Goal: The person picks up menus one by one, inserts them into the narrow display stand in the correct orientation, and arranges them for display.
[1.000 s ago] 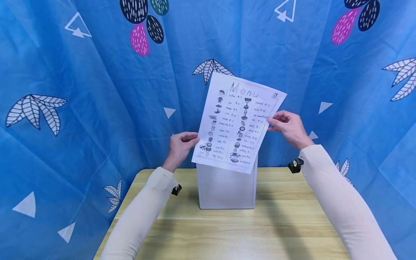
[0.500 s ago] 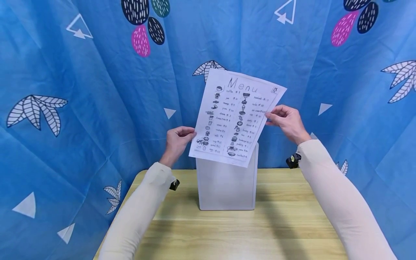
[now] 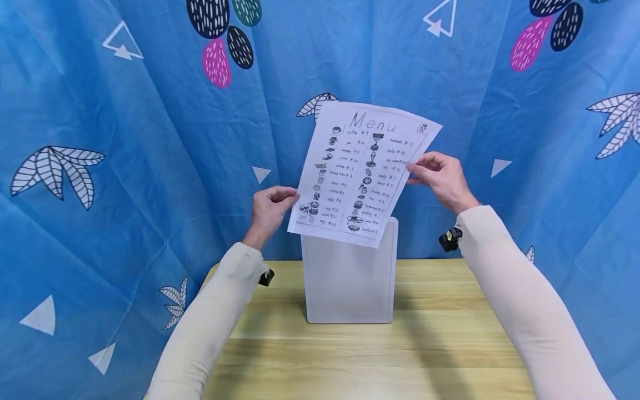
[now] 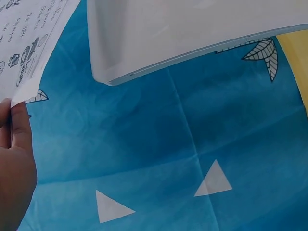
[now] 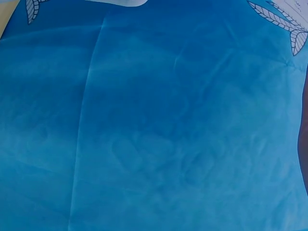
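A paper menu sheet [image 3: 360, 178], with a handwritten "Menu" heading and small food drawings, is held up in the air, tilted clockwise. The left hand [image 3: 270, 214] pinches its left edge near the lower corner, and the left wrist view shows that hand [image 4: 17, 159] on the sheet's corner [image 4: 29, 43]. My right hand [image 3: 442, 180] pinches the right edge, above mid-height. Behind and below the paper stands a white board [image 3: 349, 283], upright on the table; the sheet hides its top left part. Only a sliver of the right hand appears in the right wrist view.
The light wood table [image 3: 360, 361] spreads under the board. A blue patterned curtain [image 3: 150, 194] hangs behind and along both sides. Black wrist cameras are strapped at the left cuff and the right cuff.
Both hands have raised the menu sheet a little, shifting it slightly left. More of the white board shows beneath it. The board itself has stayed in place.
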Available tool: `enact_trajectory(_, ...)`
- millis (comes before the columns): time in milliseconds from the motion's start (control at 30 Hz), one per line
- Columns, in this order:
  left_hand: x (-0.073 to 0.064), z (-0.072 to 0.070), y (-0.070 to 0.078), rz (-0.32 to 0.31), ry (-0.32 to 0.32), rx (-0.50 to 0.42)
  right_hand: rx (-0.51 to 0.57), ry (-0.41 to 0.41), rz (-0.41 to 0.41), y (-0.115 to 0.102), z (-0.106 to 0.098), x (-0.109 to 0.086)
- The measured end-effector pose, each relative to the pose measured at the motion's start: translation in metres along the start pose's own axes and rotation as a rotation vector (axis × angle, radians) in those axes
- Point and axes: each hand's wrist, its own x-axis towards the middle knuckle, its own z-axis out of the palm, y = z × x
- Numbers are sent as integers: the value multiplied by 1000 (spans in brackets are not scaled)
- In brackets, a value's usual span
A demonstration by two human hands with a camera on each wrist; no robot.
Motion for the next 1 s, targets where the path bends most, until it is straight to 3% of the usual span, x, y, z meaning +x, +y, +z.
enact_trajectory(533, 9, -6, 15, 24, 38, 21, 134, 21, -43, -12, 5, 9)
enact_trajectory(1000, 17, -10, 27, 147, 103, 17, 191, 58, -90, -22, 13, 18)
